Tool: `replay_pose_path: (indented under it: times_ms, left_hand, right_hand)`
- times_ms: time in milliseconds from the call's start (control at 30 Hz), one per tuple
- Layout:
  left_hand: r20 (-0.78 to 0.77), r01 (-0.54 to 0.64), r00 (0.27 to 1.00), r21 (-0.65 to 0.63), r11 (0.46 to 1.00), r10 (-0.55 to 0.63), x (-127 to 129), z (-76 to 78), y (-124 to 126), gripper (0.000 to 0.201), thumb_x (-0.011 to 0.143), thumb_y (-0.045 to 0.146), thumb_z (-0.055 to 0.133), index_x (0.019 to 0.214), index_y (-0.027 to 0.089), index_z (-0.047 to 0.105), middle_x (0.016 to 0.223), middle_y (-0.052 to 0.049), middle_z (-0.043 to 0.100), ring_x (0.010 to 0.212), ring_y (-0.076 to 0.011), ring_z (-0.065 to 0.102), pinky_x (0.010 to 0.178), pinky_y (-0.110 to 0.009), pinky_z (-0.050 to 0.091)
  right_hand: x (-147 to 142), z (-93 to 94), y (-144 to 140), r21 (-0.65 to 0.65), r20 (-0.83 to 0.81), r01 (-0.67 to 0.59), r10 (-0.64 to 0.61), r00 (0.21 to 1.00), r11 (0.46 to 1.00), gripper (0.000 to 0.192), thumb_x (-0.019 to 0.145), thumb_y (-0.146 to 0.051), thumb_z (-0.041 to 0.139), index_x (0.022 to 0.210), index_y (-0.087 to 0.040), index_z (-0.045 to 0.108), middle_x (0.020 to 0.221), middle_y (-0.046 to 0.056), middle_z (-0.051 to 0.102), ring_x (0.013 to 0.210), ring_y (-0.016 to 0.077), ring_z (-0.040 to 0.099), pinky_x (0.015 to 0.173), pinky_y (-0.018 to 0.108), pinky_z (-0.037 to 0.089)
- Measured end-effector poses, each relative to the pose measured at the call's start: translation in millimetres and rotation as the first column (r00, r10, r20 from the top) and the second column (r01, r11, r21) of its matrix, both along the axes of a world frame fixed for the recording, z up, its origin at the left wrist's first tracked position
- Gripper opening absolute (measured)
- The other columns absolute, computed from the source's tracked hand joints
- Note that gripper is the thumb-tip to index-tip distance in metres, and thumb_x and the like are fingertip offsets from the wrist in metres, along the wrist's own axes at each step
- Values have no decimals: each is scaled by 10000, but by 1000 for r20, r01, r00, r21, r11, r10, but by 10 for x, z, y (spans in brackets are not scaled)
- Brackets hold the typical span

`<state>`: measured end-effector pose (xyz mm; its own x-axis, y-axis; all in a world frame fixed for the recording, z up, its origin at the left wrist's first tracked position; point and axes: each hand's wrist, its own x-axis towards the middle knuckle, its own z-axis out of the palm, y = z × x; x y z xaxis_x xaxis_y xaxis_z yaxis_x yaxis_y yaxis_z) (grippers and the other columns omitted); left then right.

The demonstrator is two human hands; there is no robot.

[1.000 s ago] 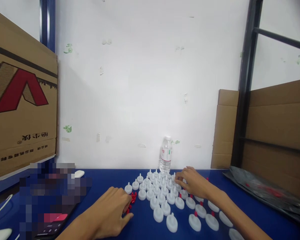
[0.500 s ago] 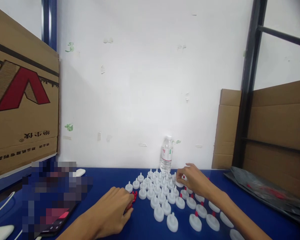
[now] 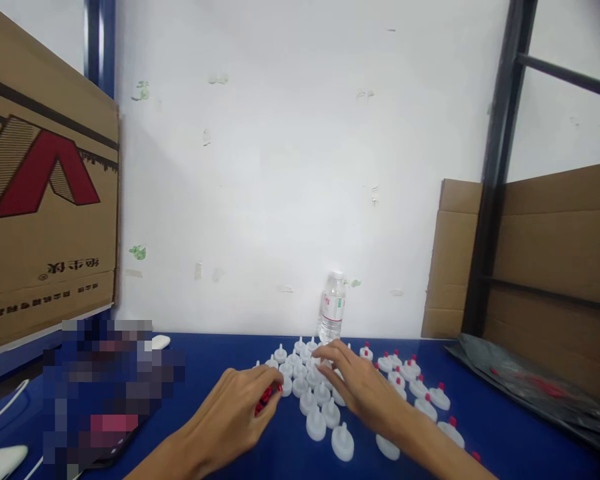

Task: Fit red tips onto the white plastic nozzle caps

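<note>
My left hand curls around a cluster of small red tip caps, part of which shows between thumb and fingers. Close to its fingertips stand many white plastic spout lids, upright with pointed nozzles, grouped on the blue table. Over the back of that group hovers my right hand, its thumb and fingers apart and nothing visible between them. Its forearm hides some lids. To the right of it are several more white lids with red tips on their nozzles.
A clear water bottle stands against the white wall behind the lids. At left are a phone, white cables and a large printed carton. A grey plastic bag holding red pieces lies at right, beside cardboard and a dark metal frame.
My right hand has moved left, from the red-tipped lids to above the plain white ones, and its fingers have spread. My left hand has shifted slightly right and up with the red tip caps.
</note>
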<state>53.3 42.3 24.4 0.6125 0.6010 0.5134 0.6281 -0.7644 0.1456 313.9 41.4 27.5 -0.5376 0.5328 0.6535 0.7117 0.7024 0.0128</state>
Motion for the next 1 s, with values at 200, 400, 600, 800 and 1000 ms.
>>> replay_pose_path:
  times_ms: [200,400,600,800,1000]
  left_hand:
    - [198,105,972,107,989,-124,44,-95,9,95,1011,239,511,1034,254,602,892,25,711,725,-136,687,641,-240,424]
    - [189,190,955,200,961,-228,83,-135,-50,48,1017,238,547,1018,248,594,869,40,718,684,-113,679,588,-235,392]
    - [108,242,954,280,929,-281,139,-140,-88,136,1054,237,479,977,235,590,859,40,715,695,-110,693,566,-248,367]
    - [71,173,978,249,953,-196,178,-183,-103,184,1064,233,423,976,247,584,872,28,691,709,-140,695,560,-265,370]
    - [119,118,981,267,956,-154,156,-204,-75,158,1051,230,434,999,236,583,859,15,686,684,-150,686,550,-259,391]
  right_hand:
    - [-154,-35,-158,-22,56,-90,91,994,996,344,1021,-229,494,1362,-267,478,1232,69,634,1093,190,653,922,319,568]
    - [-180,-72,-171,-35,77,-138,140,987,990,364,980,-163,564,1334,-223,501,1153,64,682,1072,200,622,903,315,550]
    - [-191,-131,-190,4,123,-64,63,990,998,395,922,-239,683,1287,-246,532,995,47,702,912,219,653,796,337,548]
    - [-202,-153,-204,-64,132,-26,35,991,998,387,956,-208,622,1319,-278,509,1075,25,730,900,206,711,778,316,571]
    - [-219,-75,-244,-164,118,-94,114,986,982,565,938,-137,625,1440,-275,406,1312,53,648,1156,200,642,966,311,543]
